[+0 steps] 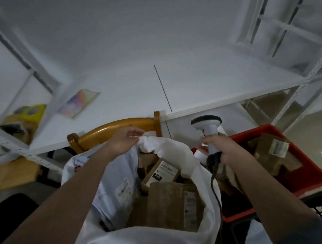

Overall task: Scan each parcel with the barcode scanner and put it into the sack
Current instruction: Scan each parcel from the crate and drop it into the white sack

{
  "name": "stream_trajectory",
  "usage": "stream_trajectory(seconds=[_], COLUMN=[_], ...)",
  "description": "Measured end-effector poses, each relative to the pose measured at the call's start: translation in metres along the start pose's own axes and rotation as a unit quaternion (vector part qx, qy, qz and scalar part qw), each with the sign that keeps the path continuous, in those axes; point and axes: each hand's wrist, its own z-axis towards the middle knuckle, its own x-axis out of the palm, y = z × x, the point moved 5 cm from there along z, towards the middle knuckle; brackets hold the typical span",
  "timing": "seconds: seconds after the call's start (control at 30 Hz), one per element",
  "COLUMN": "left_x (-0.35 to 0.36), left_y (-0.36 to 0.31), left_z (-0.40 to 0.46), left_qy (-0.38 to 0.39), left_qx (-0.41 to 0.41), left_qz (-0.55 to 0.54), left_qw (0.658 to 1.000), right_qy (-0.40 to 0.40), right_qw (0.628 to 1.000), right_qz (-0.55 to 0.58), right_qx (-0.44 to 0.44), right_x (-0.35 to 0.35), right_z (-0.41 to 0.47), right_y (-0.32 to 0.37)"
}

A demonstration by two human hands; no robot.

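- Step in hand, as I judge it: between parcels. The left hand [126, 142], at mid-frame, pinches the far rim of the white sack [178, 149] with its fingers [136, 135] curled onto the bunched plastic, holding the mouth open or straightening it.
- The right hand [224, 150], right of centre, grips the handle of the barcode scanner [208, 130]; its fingers are wrapped round the grip, and the scanner head points to the upper left of the frame, at no label just now. Its black cable [216, 190] hangs down along the sack's right edge.
- The sack fills the lower middle of the frame and already holds several parcels: a small brown box with a white label [160, 173], a larger cardboard box [172, 205] below it, and a pale mailer bag [115, 185] on the left side.
- Next move, likely: let go of the rim, reach to the red crate [316, 173] at the right edge, where a labelled cardboard parcel [273, 151] waits, turn its label up and aim the scanner at it.
- The sack stands in front of a wooden chair back [115, 129] at the edge of the white shelf [191, 83].
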Motion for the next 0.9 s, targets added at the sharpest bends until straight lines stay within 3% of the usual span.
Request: stream_trajectory(seconds=[0.2,0.4,0.67,0.77,0.9], left_x=[-0.053,-0.049,-0.036,-0.024,-0.01], left_y=[0.041,0.062,0.053,0.046,0.031], left_z=[0.022,0.049,0.057,0.049,0.036], left_qy=[-0.03,0.059,0.091,0.115,0.139], left_qx=[-0.031,-0.1,-0.092,-0.084,-0.096], left_qz=[0.121,0.198,0.172,0.156,0.106], left_qw=[0.992,0.973,0.977,0.977,0.98], right_qy=[0.002,-0.026,-0.046,-0.068,-0.076], right_qw=[0.999,0.993,0.965,0.958,0.972], right_qz=[0.005,-0.016,-0.204,-0.27,-0.211], right_qx=[0.052,0.111,0.158,0.076,-0.065], right_x=[0.041,0.057,0.061,0.062,0.068], right_z=[0.043,0.077,0.064,0.058,0.042], right_y=[-0.009,-0.025,-0.025,-0.01,0.022])
